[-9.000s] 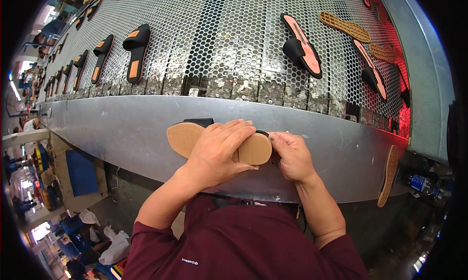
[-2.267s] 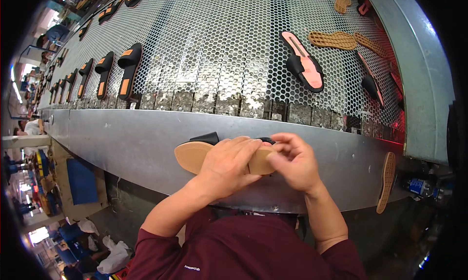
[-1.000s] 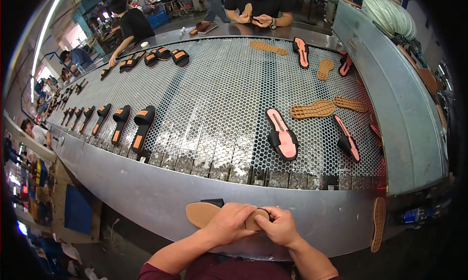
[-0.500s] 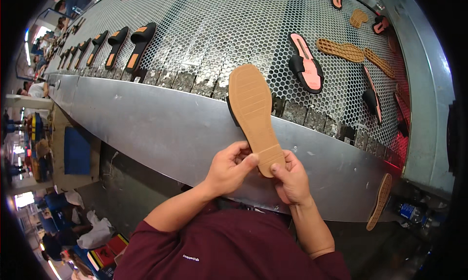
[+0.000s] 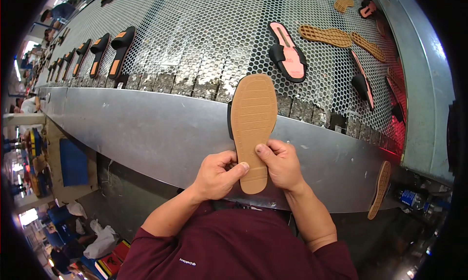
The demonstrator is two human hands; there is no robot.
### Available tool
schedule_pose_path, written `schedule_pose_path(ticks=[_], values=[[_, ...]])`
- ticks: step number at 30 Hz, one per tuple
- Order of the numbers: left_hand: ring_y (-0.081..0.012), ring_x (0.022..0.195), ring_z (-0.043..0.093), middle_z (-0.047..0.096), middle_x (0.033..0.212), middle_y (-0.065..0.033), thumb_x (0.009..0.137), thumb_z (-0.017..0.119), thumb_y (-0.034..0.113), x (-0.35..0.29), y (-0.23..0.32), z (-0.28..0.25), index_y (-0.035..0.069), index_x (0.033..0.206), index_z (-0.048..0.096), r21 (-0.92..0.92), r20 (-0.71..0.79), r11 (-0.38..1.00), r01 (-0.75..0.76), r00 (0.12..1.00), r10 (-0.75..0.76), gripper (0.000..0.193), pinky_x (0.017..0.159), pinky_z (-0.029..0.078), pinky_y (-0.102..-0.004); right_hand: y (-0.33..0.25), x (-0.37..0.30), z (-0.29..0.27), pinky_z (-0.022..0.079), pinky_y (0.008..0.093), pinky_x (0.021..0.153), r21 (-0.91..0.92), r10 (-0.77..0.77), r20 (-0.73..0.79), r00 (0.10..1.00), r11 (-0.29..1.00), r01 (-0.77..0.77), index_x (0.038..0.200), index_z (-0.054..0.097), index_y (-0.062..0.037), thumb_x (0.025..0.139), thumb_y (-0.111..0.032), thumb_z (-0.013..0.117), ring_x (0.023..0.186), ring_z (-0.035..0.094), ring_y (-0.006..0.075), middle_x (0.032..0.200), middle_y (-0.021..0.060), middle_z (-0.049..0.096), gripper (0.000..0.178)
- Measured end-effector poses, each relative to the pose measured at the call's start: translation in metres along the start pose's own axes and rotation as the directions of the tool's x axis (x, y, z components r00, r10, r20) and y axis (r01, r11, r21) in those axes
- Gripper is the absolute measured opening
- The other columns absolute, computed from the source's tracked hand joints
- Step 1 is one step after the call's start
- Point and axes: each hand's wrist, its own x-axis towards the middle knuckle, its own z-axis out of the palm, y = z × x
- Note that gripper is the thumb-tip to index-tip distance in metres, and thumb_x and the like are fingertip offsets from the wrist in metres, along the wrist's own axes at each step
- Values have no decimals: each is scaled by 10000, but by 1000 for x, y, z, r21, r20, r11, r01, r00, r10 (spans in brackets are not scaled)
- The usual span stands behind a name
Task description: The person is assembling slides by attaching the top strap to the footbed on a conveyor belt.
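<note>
Workshop conveyor w/ honeycomb-mesh top, smooth metal ledge along its near side. Tan-soled slide sandal is held up over the ledge, sole facing the wearer, toe end away; black strap shows at its L edge. L hand grips it nr the heel, thumb on sole; R hand grips the opp. edge, thumb pressed mid-sole. Sole has moulded lines, any lettering too faint to read.

Writing elsewhere: small white logo + lettering on maroon shirt; pale print on blue label of plastic bottle, far R; tiny marks on pink-bottomed upper. Black slides w/ plain-looking orange patches line up L. Tan grid outsole lies at ledge's R end.
</note>
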Motion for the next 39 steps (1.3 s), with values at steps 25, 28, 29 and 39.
schedule_pose_path(ticks=[25, 28, 29, 39], values=[[-294, 1078, 604, 664, 1114, -150, 779, 789, 246, 146, 57, -120, 2, 1101, 663, 809, -345, 586, -49, 767, 541, 423, 931, 471, -388, -75, 107, -110, 534, 257, 598, 39, -154, -280, 948, 984, 172, 1237, 592, 66, 882, -49, 576, 770, 627, 101, 919, 59, 680, 373], [-249, 1142, 586, 628, 1202, -143, 746, 814, 134, 133, 90, -65, -11, 1211, 603, 732, -153, 551, -401, 691, 706, 531, 990, 447, -348, -98, 77, -143, 538, 256, 767, -140, -218, -140, 966, 970, 199, 1191, 625, 83, 882, -9, 567, 858, 647, 104, 1012, 81, 701, 327], [-238, 1166, 572, 623, 1227, -136, 744, 805, 115, 126, 101, -43, -17, 1240, 587, 706, -59, 549, -447, 736, 675, 557, 1021, 422, -343, -112, 65, -143, 539, 258, 771, -176, -149, -60, 987, 975, 137, 1174, 634, 84, 878, -6, 585, 864, 646, 105, 1000, 84, 704, 313], [-135, 830, 645, 686, 941, -92, 753, 807, 181, 132, 92, 44, -11, 1150, 628, 577, 132, 811, -100, 991, 28, 476, 765, 529, -278, -126, 123, -119, 510, 362, 825, -838, -364, -17, 931, 513, 186, 1272, 585, -14, 818, -462, 731, 961, 637, 225, 1070, 134, 658, 654]])
